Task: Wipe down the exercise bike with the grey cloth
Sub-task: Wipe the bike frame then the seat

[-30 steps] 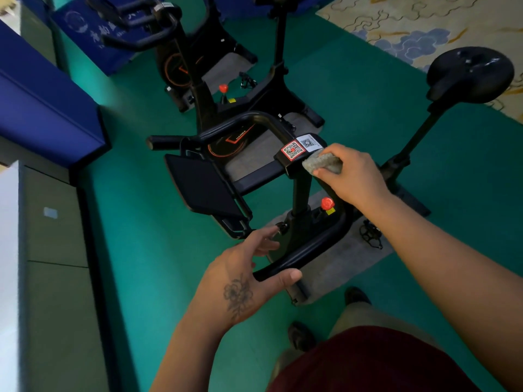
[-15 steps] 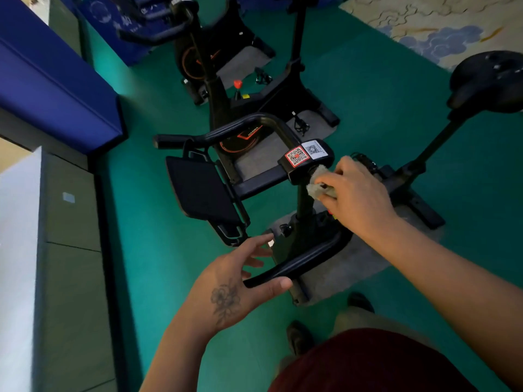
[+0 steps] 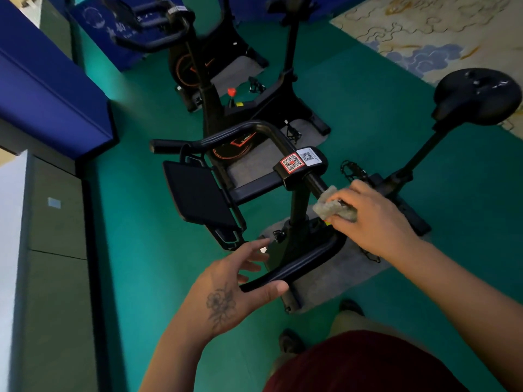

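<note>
Your right hand grips the grey cloth, wrapped round the bike handlebar just below the QR stickers. Your left hand: fingers loose, thumb under the near bar end, w/ nothing held.

A second bike stands farther back on the green floor, over a grey mat. Blue padding lines one side; a patterned rug lies opposite.
</note>
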Tool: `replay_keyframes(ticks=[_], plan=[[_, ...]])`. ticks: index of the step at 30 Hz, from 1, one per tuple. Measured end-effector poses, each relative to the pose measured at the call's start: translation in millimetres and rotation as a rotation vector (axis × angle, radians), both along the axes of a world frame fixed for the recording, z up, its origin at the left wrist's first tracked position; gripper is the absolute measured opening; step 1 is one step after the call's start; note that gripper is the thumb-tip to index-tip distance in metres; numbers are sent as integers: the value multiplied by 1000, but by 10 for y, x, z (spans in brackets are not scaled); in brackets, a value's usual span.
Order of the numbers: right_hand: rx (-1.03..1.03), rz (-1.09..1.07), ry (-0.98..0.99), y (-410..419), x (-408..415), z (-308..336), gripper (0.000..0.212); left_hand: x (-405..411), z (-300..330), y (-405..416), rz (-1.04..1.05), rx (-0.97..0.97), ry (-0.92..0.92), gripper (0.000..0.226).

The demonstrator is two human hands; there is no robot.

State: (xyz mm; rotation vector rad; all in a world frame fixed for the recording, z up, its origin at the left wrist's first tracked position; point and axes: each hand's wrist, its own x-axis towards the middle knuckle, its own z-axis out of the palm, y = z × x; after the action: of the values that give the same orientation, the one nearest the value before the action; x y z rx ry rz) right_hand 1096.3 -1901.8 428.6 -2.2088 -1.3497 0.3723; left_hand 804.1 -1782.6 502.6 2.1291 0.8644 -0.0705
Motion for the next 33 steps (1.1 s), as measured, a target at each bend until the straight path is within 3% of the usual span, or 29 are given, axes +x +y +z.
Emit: replay_keyframes(ticks=[5,11,16,27,33], plan=[[-44,59,-58,16,-26,63,41,-4,-19,32,-35,-14,10,88],[-23,70,-124,313,144,80,29,-4,-23,46,-80,2,30,88],[11,29,25,403,115,52,24,-5,-43,55,-116,34,55,90],[99,-199,343,-208,-245,-150,22,-11,-115,90,-152,9,34,98],[73,-267,208,-387,-618,-85,20,-29,-115,94,-211,9,-16,96]])
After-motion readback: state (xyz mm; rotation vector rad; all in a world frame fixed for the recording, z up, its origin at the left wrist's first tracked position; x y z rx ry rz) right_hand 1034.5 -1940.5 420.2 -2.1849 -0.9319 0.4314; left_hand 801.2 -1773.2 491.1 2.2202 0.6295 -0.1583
